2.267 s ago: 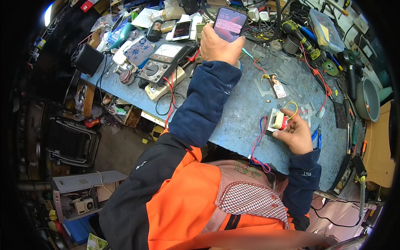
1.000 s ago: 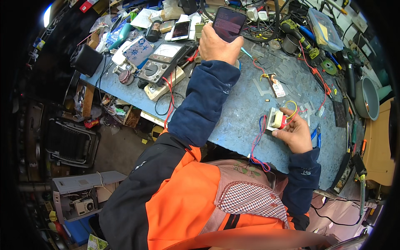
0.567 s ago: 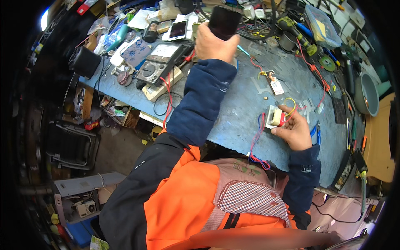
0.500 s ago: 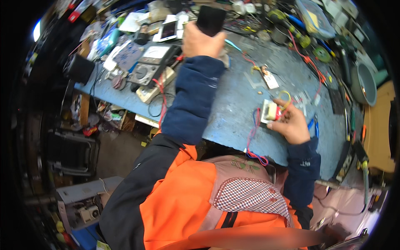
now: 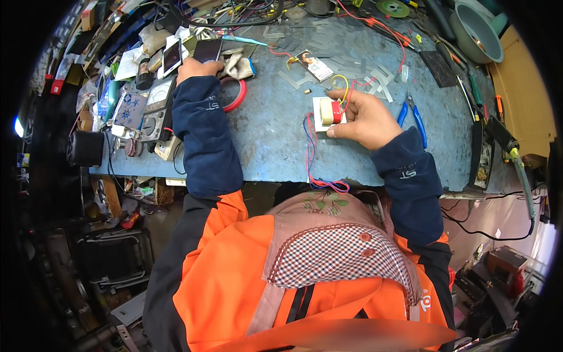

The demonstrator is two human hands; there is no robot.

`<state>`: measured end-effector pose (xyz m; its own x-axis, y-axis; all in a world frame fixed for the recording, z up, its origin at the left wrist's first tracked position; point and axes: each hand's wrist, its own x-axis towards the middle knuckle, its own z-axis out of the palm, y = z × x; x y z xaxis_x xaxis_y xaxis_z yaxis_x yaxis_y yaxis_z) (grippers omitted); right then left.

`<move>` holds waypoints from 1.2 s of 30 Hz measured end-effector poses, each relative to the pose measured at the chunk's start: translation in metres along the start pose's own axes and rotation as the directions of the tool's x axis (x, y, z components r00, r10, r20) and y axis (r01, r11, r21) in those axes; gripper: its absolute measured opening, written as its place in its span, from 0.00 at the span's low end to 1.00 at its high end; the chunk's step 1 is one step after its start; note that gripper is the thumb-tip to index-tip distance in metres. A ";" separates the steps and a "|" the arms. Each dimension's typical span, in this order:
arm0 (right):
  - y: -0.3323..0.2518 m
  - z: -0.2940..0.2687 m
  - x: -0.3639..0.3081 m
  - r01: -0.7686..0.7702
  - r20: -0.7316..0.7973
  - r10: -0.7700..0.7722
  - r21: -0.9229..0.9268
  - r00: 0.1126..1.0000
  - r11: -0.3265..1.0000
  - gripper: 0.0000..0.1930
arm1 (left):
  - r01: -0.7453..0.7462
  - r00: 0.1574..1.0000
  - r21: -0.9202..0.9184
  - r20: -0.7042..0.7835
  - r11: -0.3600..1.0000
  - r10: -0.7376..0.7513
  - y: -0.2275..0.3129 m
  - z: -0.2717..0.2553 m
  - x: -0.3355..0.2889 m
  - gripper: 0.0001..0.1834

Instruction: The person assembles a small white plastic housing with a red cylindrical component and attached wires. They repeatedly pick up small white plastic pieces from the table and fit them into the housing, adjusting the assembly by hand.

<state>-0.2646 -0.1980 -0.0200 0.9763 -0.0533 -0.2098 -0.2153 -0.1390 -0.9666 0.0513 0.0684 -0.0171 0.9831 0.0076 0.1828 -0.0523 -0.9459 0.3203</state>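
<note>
The left hand (image 5: 196, 67), in the upper left of the frame, rests on the bench (image 5: 270, 135) with its fingers on a dark phone (image 5: 207, 50); whether they grip the phone or only touch it cannot be told. Just right of that hand lie a red tape ring (image 5: 234, 94) and a grey glove (image 5: 240, 64). The right hand (image 5: 363, 117), right of centre, is closed on a small transformer (image 5: 328, 112) with a white frame and red winding, which sits on the bench near the middle of the frame. Red and blue wires (image 5: 311, 158) run from it down toward the bench's lower edge. Blue pliers (image 5: 413, 114) lie just right of the right hand. A meter (image 5: 157, 108) sits at the left, below the phone.
</note>
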 end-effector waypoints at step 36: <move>0.025 -0.003 0.015 0.125 0.026 -0.130 0.143 0.991 0.982 0.41 | -0.938 0.280 0.030 0.656 0.346 0.701 0.169 0.064 0.056 0.38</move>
<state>-0.2558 -0.2055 -0.0472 0.9962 -0.0090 -0.0865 -0.0865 -0.0015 -0.9963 0.1091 -0.1122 -0.0119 0.3534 -0.8737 -0.3343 -0.9347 -0.3441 -0.0889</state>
